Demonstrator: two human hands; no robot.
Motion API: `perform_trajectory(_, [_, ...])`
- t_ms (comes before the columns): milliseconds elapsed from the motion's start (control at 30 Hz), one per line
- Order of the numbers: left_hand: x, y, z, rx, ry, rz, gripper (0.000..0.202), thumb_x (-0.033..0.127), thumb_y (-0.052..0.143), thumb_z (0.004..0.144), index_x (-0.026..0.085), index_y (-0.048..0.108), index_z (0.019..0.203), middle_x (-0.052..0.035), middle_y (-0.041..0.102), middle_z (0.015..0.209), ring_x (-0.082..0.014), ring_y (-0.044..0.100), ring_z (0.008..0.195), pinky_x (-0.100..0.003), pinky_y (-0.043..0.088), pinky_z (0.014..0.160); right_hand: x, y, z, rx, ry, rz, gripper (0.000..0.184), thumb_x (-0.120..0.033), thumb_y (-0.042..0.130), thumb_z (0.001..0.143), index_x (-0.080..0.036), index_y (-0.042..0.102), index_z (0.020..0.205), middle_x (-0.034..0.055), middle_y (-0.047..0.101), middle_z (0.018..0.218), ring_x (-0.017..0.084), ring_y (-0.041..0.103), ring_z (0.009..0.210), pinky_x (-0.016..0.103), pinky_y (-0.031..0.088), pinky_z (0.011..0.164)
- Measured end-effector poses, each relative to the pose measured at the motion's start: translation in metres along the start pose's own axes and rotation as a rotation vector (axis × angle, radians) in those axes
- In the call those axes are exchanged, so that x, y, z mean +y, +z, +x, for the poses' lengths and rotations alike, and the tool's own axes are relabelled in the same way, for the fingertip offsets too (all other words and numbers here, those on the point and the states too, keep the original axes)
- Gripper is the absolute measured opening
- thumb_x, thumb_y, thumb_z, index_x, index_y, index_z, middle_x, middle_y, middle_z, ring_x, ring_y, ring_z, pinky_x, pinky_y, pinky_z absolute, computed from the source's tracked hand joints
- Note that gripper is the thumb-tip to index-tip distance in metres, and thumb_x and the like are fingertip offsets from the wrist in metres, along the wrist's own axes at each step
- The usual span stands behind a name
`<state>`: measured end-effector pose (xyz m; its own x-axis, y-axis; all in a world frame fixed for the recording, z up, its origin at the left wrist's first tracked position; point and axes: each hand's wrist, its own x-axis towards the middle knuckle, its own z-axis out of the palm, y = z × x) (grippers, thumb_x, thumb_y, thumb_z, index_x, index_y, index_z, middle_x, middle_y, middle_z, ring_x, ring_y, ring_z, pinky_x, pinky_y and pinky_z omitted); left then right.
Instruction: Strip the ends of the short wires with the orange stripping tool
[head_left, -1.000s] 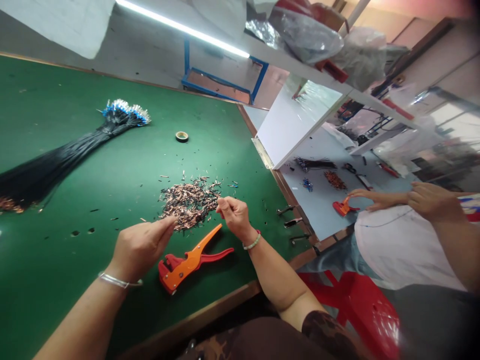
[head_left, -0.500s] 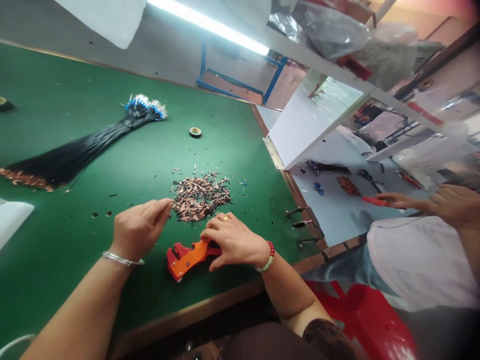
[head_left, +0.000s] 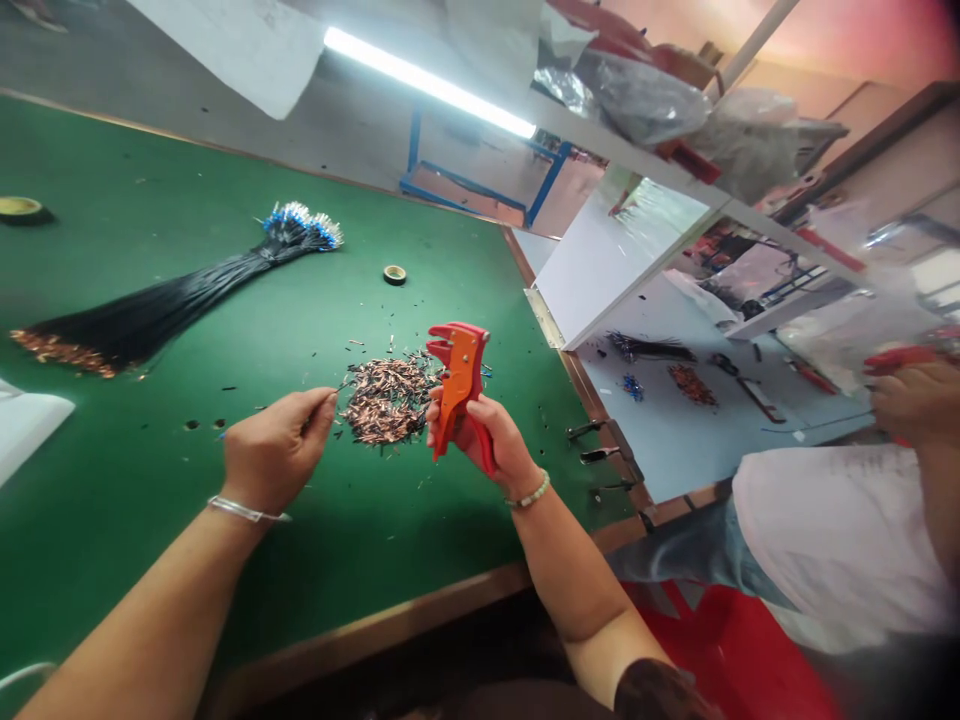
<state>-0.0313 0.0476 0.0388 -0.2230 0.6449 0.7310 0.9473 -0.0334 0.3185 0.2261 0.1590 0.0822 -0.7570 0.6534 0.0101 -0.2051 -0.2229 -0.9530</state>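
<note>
My right hand (head_left: pixel 480 440) grips an orange-and-red wire stripper (head_left: pixel 459 385), raised upright just over the near edge of a heap of copper-tipped wire scraps (head_left: pixel 390 402). My left hand (head_left: pixel 277 450) is pinched on a thin black wire (head_left: pixel 324 402), its fingertips close to the heap's left side. Both hands are above the green table mat (head_left: pixel 225 560). Farther off lie a bundle of black wires with blue terminals (head_left: pixel 172 297) and a small tape roll (head_left: pixel 394 275).
A larger tape roll (head_left: pixel 19 208) lies at the far left. Metal clamps (head_left: pixel 596 441) line the table's right edge. Beyond it, a co-worker's hand (head_left: pixel 911 400) holds a red tool over a white bench (head_left: pixel 660 440). A red stool (head_left: pixel 720 650) stands below.
My right hand has lifted the wire stripper off the mat and holds it upright above the heap. My left hand stays pinched in nearly the same place.
</note>
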Motion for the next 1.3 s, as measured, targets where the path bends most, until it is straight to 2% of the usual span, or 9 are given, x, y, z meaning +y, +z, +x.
perform_trajectory(67, [0.006,0.003,-0.003,-0.016,0.05,-0.007,0.027,0.036,0.058,0.105,0.019,0.079,0.106,-0.0057,0.084,0.094,-0.0193,0.076,0.072,-0.028,0.05,0.064,0.009,0.004,0.003,-0.008,0.048,0.207,0.05,-0.05,0.07,0.088,-0.018,0.064,0.126,0.0071,0.069,0.105,0.02,0.067,0.086,0.04,0.061,0.081])
perform_trajectory(133, [0.013,0.004,-0.004,-0.021,0.092,-0.009,0.026,0.034,0.058,0.104,0.019,0.08,0.106,-0.0063,0.084,0.094,-0.0193,0.076,0.072,-0.028,0.049,0.064,0.017,0.008,0.006,-0.014,0.053,0.256,0.052,-0.039,0.081,0.08,-0.018,0.066,0.125,0.0053,0.07,0.104,0.019,0.067,0.087,0.038,0.062,0.082])
perform_trajectory(267, [0.031,-0.001,0.001,0.002,0.122,0.007,0.024,0.032,0.059,0.103,0.02,0.08,0.105,-0.0067,0.084,0.094,-0.0199,0.076,0.071,-0.029,0.047,0.062,0.025,0.012,0.007,-0.048,0.017,0.132,0.052,-0.031,0.086,0.078,-0.02,0.068,0.126,0.0041,0.071,0.104,0.018,0.068,0.089,0.034,0.061,0.085])
perform_trajectory(400, [0.053,-0.01,0.017,0.029,0.184,0.046,0.023,0.032,0.06,0.103,0.021,0.08,0.103,-0.0056,0.084,0.091,-0.0195,0.074,0.069,-0.029,0.044,0.057,0.024,0.014,0.005,-0.072,-0.014,0.013,0.052,-0.037,0.086,0.081,-0.021,0.068,0.127,0.0038,0.07,0.104,0.018,0.069,0.092,0.036,0.059,0.089])
perform_trajectory(600, [0.077,-0.013,0.034,-0.035,0.215,0.075,0.031,0.034,0.055,0.104,0.024,0.08,0.089,-0.0028,0.078,0.073,-0.0169,0.064,0.055,-0.031,0.033,0.051,0.026,0.012,0.007,-0.012,-0.033,-0.059,0.055,-0.047,0.086,0.078,-0.022,0.068,0.123,0.004,0.072,0.102,0.019,0.069,0.086,0.037,0.06,0.085])
perform_trajectory(733, [0.085,-0.008,0.041,-0.081,0.229,0.044,0.038,0.037,0.05,0.106,0.024,0.08,0.087,-0.0033,0.074,0.066,-0.0174,0.062,0.053,-0.032,0.031,0.051,0.028,0.009,0.01,0.039,-0.071,-0.096,0.043,-0.045,0.087,0.075,-0.021,0.07,0.105,0.0031,0.072,0.096,0.019,0.069,0.083,0.036,0.061,0.081])
perform_trajectory(933, [0.092,0.001,0.04,-0.068,0.22,-0.017,0.037,0.036,0.049,0.106,0.022,0.081,0.091,-0.0039,0.074,0.064,-0.0173,0.06,0.051,-0.033,0.029,0.051,0.026,0.01,0.011,0.105,-0.04,-0.108,0.041,-0.046,0.087,0.068,-0.019,0.067,0.093,0.001,0.069,0.079,0.018,0.064,0.07,0.036,0.061,0.072])
perform_trajectory(1033, [0.093,0.004,0.037,-0.04,0.218,-0.02,0.037,0.034,0.05,0.106,0.021,0.079,0.088,-0.0036,0.075,0.066,-0.0164,0.062,0.051,-0.032,0.031,0.051,0.027,0.011,0.011,0.104,-0.053,-0.109,0.04,-0.046,0.086,0.069,-0.019,0.067,0.092,0.001,0.067,0.078,0.017,0.063,0.07,0.035,0.06,0.072])
perform_trajectory(1300, [0.096,0.005,0.033,-0.106,0.126,-0.026,0.037,0.033,0.049,0.104,0.021,0.077,0.083,-0.0035,0.076,0.067,-0.0159,0.064,0.053,-0.03,0.032,0.05,0.039,0.007,0.013,0.148,-0.128,-0.248,0.047,-0.058,0.085,0.075,-0.019,0.067,0.093,0.0019,0.067,0.078,0.017,0.064,0.072,0.034,0.059,0.072])
